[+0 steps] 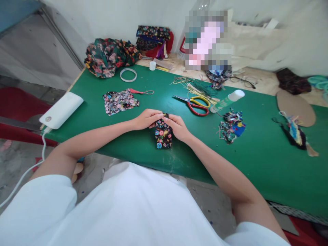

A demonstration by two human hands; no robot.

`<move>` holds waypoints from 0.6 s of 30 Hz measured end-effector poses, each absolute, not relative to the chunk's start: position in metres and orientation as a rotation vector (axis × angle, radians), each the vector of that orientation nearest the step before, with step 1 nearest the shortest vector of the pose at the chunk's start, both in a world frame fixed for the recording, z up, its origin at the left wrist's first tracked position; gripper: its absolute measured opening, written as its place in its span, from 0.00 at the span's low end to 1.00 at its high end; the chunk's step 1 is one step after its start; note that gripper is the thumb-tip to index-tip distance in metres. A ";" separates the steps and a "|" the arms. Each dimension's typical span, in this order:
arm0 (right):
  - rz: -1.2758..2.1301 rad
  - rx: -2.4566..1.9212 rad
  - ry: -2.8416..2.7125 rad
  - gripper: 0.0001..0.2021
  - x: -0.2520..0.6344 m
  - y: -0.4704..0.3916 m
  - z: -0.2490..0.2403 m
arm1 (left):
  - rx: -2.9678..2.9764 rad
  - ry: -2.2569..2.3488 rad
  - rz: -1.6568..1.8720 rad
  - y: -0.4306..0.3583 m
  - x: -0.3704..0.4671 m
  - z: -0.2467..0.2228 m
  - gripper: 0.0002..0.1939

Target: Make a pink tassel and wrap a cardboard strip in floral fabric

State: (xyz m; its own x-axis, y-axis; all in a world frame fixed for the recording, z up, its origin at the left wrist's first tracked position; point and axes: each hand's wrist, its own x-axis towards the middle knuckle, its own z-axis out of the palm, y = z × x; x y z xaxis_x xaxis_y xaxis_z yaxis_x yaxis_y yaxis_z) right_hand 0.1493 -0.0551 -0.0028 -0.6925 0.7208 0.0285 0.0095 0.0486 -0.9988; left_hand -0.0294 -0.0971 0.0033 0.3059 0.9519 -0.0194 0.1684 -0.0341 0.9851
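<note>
Between my two hands is a piece of black floral fabric (163, 136), its lower part hanging down toward the table's front edge. My left hand (148, 119) pinches its upper left edge, thumb on top. From the other side my right hand (178, 127) grips the upper right edge, and the two thumbs nearly meet. Beyond my right hand lie scissors (192, 104) with one red and one yellow handle, blades pointing left. A glue stick (227, 101) with a white cap lies beside them. To the left is a flat floral fabric piece (120, 101) with a red tassel (137, 91).
A white power bank (61, 110) with a cable sits at the left edge of the green table (143, 157). Bunched floral cloth (109, 56) and a tape roll (128, 75) are at the back left. Fabric scraps (232, 126) and a cardboard oval (296, 107) lie right.
</note>
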 end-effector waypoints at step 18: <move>1.381 -0.910 -1.768 0.25 0.147 -0.056 -0.004 | 1.586 1.121 0.894 -0.091 -0.032 -0.003 0.32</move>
